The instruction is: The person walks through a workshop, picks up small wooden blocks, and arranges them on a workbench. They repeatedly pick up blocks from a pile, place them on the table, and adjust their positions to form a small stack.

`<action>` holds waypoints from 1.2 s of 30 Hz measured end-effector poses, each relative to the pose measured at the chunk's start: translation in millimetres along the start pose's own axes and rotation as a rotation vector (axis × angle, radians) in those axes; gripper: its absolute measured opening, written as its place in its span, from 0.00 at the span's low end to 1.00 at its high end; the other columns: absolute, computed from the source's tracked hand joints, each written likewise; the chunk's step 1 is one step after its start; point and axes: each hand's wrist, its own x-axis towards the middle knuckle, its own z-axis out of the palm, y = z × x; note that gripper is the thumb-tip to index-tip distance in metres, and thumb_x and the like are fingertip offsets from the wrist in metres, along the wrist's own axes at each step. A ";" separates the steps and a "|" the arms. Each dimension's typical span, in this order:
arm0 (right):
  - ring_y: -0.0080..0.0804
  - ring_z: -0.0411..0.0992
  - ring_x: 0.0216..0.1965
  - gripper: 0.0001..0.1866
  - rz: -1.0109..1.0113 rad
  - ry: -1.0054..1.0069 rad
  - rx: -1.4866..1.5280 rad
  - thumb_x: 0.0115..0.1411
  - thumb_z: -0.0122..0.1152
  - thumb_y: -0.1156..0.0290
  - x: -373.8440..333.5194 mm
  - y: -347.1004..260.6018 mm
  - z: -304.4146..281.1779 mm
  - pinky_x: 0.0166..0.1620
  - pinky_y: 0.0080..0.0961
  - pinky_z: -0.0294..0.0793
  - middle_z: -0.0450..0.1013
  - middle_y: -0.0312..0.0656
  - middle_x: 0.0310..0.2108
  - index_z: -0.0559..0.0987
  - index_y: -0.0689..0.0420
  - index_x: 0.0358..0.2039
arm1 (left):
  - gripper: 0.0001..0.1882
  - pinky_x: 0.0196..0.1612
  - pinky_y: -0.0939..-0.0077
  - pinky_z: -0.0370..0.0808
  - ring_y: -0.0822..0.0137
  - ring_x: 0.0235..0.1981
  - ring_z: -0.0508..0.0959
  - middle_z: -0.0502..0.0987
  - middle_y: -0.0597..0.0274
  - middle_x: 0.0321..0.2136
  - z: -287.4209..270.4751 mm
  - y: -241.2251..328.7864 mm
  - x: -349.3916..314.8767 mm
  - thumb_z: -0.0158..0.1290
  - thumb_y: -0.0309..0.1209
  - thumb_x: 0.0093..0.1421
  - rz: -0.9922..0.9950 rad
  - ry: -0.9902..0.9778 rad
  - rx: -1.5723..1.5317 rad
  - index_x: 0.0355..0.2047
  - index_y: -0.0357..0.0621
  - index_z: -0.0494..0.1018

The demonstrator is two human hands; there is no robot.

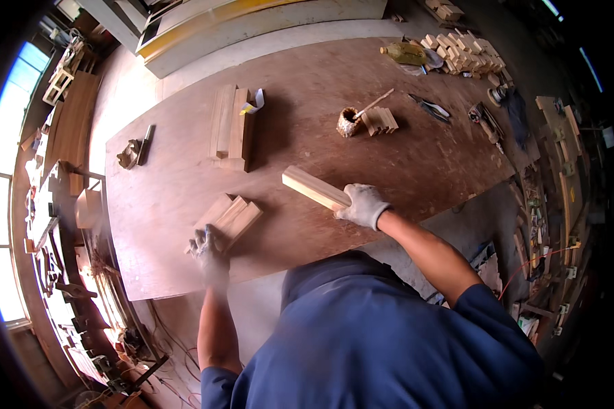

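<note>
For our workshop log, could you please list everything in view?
wooden bar: 1, pale, near centre
wood pieces: several, light brown, left of bar
plank stack: 1, brown, table's left half
pot: 1, brown, beyond bar
stick: 1, pale, at pot
stepped block: 1, brown, beside pot
bottle: 1, yellowish, far right
block pile: 1, pale, beside bottle
table: 1, reddish, centre
structure: 1, grey-yellow, beyond table
smaller clutter: many, mixed, around edges
shirt: 1, blue, lower centre
left hand: 1, white-gloved, touching pieces
right hand: 1, white-gloved, gripping bar
</note>
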 end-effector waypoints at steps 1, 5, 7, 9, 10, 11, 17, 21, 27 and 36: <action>0.47 0.79 0.46 0.28 -0.086 0.098 -0.133 0.52 0.75 0.48 7.8 -3.1 3.3 0.53 0.39 0.76 0.79 0.51 0.41 0.80 0.60 0.40 | 0.50 0.75 0.47 0.55 0.31 0.73 0.54 0.57 0.43 0.73 5.7 -10.7 9.6 0.57 0.14 0.50 0.031 0.018 0.001 0.74 0.57 0.59; 0.42 0.75 0.50 0.24 -0.187 0.148 -0.523 0.52 0.75 0.51 45.6 -9.6 14.6 0.55 0.40 0.73 0.77 0.44 0.44 0.79 0.53 0.42 | 0.45 0.75 0.47 0.55 0.32 0.72 0.55 0.58 0.44 0.73 6.3 -26.6 38.0 0.57 0.17 0.56 0.127 0.021 0.057 0.74 0.54 0.60; 0.40 0.74 0.49 0.22 -0.134 0.184 -0.543 0.54 0.74 0.56 56.0 -21.4 20.0 0.53 0.40 0.73 0.76 0.41 0.44 0.78 0.51 0.45 | 0.43 0.75 0.48 0.54 0.32 0.72 0.55 0.59 0.44 0.73 -2.1 -30.2 40.6 0.56 0.18 0.55 0.164 0.017 0.063 0.73 0.54 0.61; 0.41 0.74 0.50 0.20 -0.135 0.298 -0.520 0.56 0.71 0.59 61.5 -31.2 28.2 0.53 0.40 0.73 0.76 0.42 0.44 0.78 0.52 0.47 | 0.42 0.75 0.46 0.54 0.32 0.72 0.56 0.61 0.40 0.70 7.1 -44.4 38.5 0.58 0.20 0.53 0.218 0.098 -0.016 0.71 0.47 0.63; 0.42 0.74 0.50 0.20 -0.144 0.355 -0.503 0.57 0.69 0.61 64.9 -36.5 32.4 0.53 0.39 0.74 0.77 0.42 0.44 0.78 0.52 0.48 | 0.43 0.75 0.45 0.55 0.32 0.72 0.56 0.62 0.38 0.70 12.8 -50.2 35.4 0.59 0.21 0.52 0.233 0.145 -0.076 0.71 0.45 0.63; 0.44 0.74 0.50 0.21 -0.196 0.370 -0.424 0.57 0.69 0.60 61.6 -40.2 37.4 0.53 0.41 0.74 0.76 0.44 0.44 0.78 0.53 0.49 | 0.43 0.75 0.44 0.55 0.32 0.72 0.57 0.62 0.37 0.69 18.8 -55.2 30.8 0.60 0.22 0.52 0.244 0.194 -0.136 0.70 0.44 0.63; 0.56 0.70 0.62 0.30 -0.180 -0.062 0.095 0.59 0.68 0.60 52.1 -88.0 68.6 0.63 0.44 0.70 0.73 0.57 0.58 0.74 0.59 0.60 | 0.42 0.73 0.57 0.60 0.49 0.73 0.58 0.59 0.42 0.72 23.9 -52.6 1.4 0.62 0.26 0.59 -0.380 0.302 -0.564 0.73 0.40 0.58; 0.54 0.68 0.67 0.42 -0.147 -0.385 0.355 0.56 0.72 0.58 85.8 -143.8 57.2 0.67 0.40 0.68 0.69 0.62 0.65 0.68 0.62 0.67 | 0.31 0.65 0.70 0.70 0.61 0.60 0.76 0.76 0.49 0.61 57.4 -78.7 6.4 0.55 0.19 0.63 -0.562 0.318 -1.088 0.67 0.30 0.66; 0.43 0.77 0.55 0.33 -0.173 -0.385 0.506 0.57 0.74 0.65 120.1 -167.9 79.4 0.59 0.35 0.75 0.79 0.53 0.53 0.74 0.63 0.61 | 0.19 0.52 0.75 0.76 0.69 0.44 0.81 0.84 0.57 0.44 56.7 -58.8 6.2 0.62 0.30 0.64 -0.589 0.361 -1.040 0.52 0.31 0.78; 0.23 0.76 0.42 0.21 0.012 -0.384 0.661 0.63 0.68 0.76 100.2 -122.9 82.3 0.45 0.24 0.78 0.79 0.40 0.45 0.77 0.63 0.56 | 0.22 0.21 0.70 0.74 0.69 0.24 0.74 0.77 0.60 0.30 22.6 -4.5 -12.3 0.68 0.43 0.61 -1.050 0.123 -1.192 0.40 0.33 0.78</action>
